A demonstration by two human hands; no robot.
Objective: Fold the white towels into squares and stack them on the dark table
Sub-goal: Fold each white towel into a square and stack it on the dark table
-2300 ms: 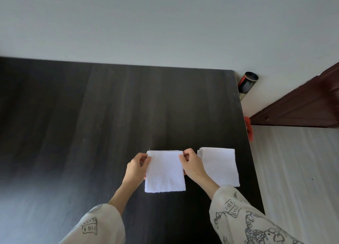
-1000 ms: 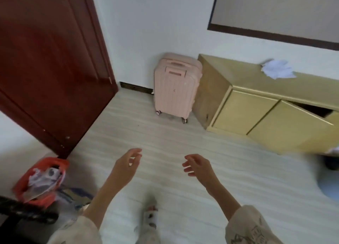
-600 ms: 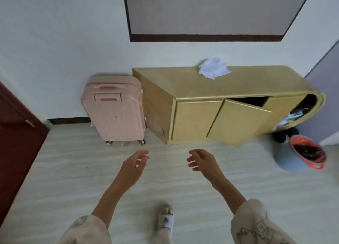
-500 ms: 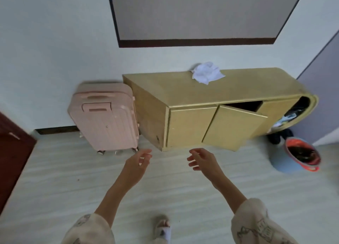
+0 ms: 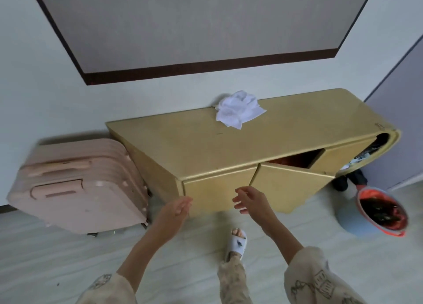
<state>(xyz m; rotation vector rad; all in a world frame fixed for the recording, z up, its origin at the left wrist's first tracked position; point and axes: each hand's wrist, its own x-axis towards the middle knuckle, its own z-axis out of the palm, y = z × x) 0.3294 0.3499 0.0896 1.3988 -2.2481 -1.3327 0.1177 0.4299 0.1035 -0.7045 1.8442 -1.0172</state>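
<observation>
A crumpled pile of white towels lies on top of a low yellow cabinet, near the wall. My left hand and my right hand are both held out in front of me with relaxed fingers and hold nothing. They hover in front of the cabinet's doors, well below and short of the towels. The dark table is out of view.
A pink suitcase stands left of the cabinet. One cabinet door hangs ajar. A blue bin with a red liner sits on the floor at the right. My slippered foot is on the pale floor.
I let go of the folded towel on the dark table, turned away from it and moved up to the yellow cabinet. Both hands are empty and the cabinet is closer.
</observation>
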